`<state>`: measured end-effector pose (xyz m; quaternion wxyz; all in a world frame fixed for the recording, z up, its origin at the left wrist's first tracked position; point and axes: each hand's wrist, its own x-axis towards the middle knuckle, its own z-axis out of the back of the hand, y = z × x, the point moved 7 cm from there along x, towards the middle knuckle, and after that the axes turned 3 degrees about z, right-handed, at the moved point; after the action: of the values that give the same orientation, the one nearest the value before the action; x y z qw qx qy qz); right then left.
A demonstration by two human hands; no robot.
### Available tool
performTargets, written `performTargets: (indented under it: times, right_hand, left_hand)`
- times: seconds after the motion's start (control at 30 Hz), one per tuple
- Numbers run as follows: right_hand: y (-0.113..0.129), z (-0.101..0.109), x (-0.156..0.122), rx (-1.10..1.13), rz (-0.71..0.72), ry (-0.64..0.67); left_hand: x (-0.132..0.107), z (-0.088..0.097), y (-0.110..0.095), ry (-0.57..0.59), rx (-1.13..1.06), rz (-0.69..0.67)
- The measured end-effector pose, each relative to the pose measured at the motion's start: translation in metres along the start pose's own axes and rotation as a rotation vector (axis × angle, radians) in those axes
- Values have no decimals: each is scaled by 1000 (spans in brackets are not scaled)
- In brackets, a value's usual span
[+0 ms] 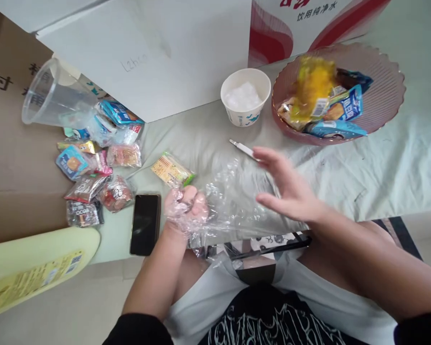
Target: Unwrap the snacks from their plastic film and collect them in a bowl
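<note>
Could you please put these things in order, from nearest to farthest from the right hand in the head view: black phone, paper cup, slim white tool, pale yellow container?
From the right hand:
1. slim white tool, just to its left
2. paper cup, farther forward and left
3. black phone, well to the left
4. pale yellow container, at the far left edge

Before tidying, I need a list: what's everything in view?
Clear plastic: count unclear, transparent, centre.
Loose packet: 1, yellow, centre.
Packets: many, multicoloured, left and in basket.
Basket: 1, pink, right.
Cup: 1, clear, left.
Phone: 1, black, left.
Container: 1, yellow, lower left.
Bowl: 1, white, back.
Slim tool: 1, white, centre.
Panda print: 1, monochrome, front.
Cartons: 2+, white, red, brown, back, left.
Cloth: 1, greenish, underneath.
Clothes: 2, black, pale, bottom.
Left hand, right hand: 1 each, bare, centre.
</note>
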<state>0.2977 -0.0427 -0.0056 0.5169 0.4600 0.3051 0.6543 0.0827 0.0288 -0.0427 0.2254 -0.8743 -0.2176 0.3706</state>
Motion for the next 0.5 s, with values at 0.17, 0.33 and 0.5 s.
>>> performTargets:
  times: [0.17, 0.33, 0.5]
  right_hand:
    - [6, -44, 11, 188, -34, 125]
    - [8, -64, 3, 539, -204, 383]
    - [-17, -36, 11, 673, -357, -33]
  left_hand:
    - [9, -10, 53, 217, 132, 328]
    - [11, 4, 51, 100, 119, 267]
    - [1, 17, -28, -172, 79, -291]
